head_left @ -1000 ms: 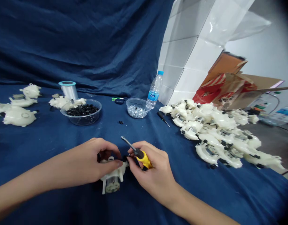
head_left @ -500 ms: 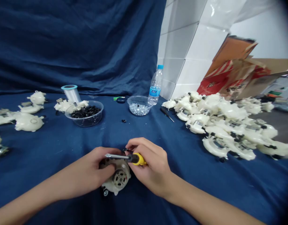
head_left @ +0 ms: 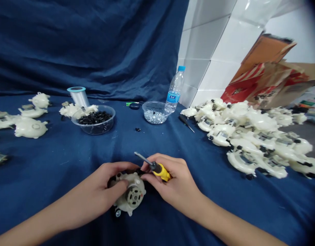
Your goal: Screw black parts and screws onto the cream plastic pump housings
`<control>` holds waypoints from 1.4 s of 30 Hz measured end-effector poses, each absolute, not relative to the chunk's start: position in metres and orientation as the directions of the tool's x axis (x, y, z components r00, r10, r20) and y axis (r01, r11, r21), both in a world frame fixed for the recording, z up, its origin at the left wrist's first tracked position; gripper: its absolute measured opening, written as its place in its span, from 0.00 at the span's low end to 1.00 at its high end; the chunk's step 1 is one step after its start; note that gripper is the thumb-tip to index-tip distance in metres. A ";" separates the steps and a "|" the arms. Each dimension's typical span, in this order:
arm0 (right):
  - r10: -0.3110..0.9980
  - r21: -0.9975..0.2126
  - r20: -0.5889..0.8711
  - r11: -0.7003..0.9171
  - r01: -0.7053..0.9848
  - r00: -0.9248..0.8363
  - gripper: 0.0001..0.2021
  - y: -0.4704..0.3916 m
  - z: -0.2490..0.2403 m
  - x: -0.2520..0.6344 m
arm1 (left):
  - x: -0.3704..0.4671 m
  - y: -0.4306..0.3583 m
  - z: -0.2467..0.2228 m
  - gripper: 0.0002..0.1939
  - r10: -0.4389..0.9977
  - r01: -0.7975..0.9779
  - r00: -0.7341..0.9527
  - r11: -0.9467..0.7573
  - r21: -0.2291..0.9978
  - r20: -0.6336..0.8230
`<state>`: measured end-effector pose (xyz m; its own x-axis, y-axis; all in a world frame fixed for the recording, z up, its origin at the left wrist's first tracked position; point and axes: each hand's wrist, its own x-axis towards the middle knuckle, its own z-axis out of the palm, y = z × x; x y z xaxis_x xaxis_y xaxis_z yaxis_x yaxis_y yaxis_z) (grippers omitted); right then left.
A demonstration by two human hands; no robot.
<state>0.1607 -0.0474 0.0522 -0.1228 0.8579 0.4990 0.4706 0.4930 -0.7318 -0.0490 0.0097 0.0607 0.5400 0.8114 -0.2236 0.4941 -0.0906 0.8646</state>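
Note:
My left hand (head_left: 106, 191) is closed round a cream plastic housing (head_left: 125, 206), its thumb across the top. A round metal motor end (head_left: 135, 197) with dark slots shows in the housing, and a black piece with a screw (head_left: 118, 213) sits at its lower edge. Against the housing's upper right side, my right hand (head_left: 172, 177) pinches a small black part (head_left: 140, 172), mostly hidden by fingers. The same hand holds a yellow-handled screwdriver (head_left: 161, 171), whose shaft points up and left, off the housing.
Behind stand a clear bowl of black parts (head_left: 93, 129), a bowl of screws (head_left: 155, 117), a spool (head_left: 79, 97) and a water bottle (head_left: 174, 92). A dark screwdriver (head_left: 186, 123) lies beside a large heap of cream housings (head_left: 249, 128). More housings (head_left: 31, 128) lie at left.
The screwdriver's shaft has swung from nearly level across the housing to pointing up and left, clear of it. The housing and both hands appear slightly further right.

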 end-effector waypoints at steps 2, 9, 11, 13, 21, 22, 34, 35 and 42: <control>0.878 -0.764 0.462 0.464 0.448 -0.123 0.05 -0.046 0.054 0.163 | -0.049 0.010 0.060 0.28 0.809 0.510 0.519 -0.036 0.859 -0.275; 0.917 -0.827 0.385 0.395 0.400 -0.110 0.09 -0.046 0.058 0.165 | -0.045 0.009 0.060 0.30 0.804 0.552 0.513 -0.038 0.833 -0.302; 0.928 -0.842 0.362 0.367 0.396 -0.091 0.10 -0.047 0.058 0.163 | -0.040 0.009 0.063 0.29 0.799 0.560 0.532 -0.085 0.824 -0.280; 0.938 -0.854 0.341 0.339 0.395 -0.067 0.11 -0.046 0.057 0.162 | -0.033 0.011 0.069 0.25 0.773 0.550 0.577 -0.128 0.825 -0.264; 0.958 -0.887 0.286 0.274 0.372 -0.024 0.10 -0.045 0.053 0.160 | -0.027 0.027 0.076 0.15 0.657 0.476 0.676 -0.043 0.878 -0.334; 0.957 -0.886 0.289 0.278 0.372 -0.026 0.10 -0.045 0.053 0.160 | -0.028 0.028 0.077 0.15 0.638 0.478 0.680 -0.011 0.878 -0.362; 0.977 -0.964 0.205 0.192 0.185 0.054 0.17 -0.047 0.059 0.165 | -0.036 0.031 0.087 0.10 0.618 0.407 0.692 0.093 0.909 -0.373; 0.979 -0.966 0.198 0.186 0.179 0.053 0.17 -0.046 0.059 0.165 | -0.039 0.033 0.086 0.10 0.621 0.387 0.694 0.106 0.916 -0.365; 0.988 -0.980 0.148 0.140 0.143 0.048 0.20 -0.046 0.059 0.166 | -0.048 0.046 0.077 0.11 0.557 0.357 0.740 0.151 0.922 -0.378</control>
<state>0.1664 -0.0456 0.0587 0.0475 0.9878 0.1480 0.1428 0.1400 -0.9798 -0.0481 0.0462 0.0770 0.7399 0.5567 -0.3776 0.3571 0.1507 0.9218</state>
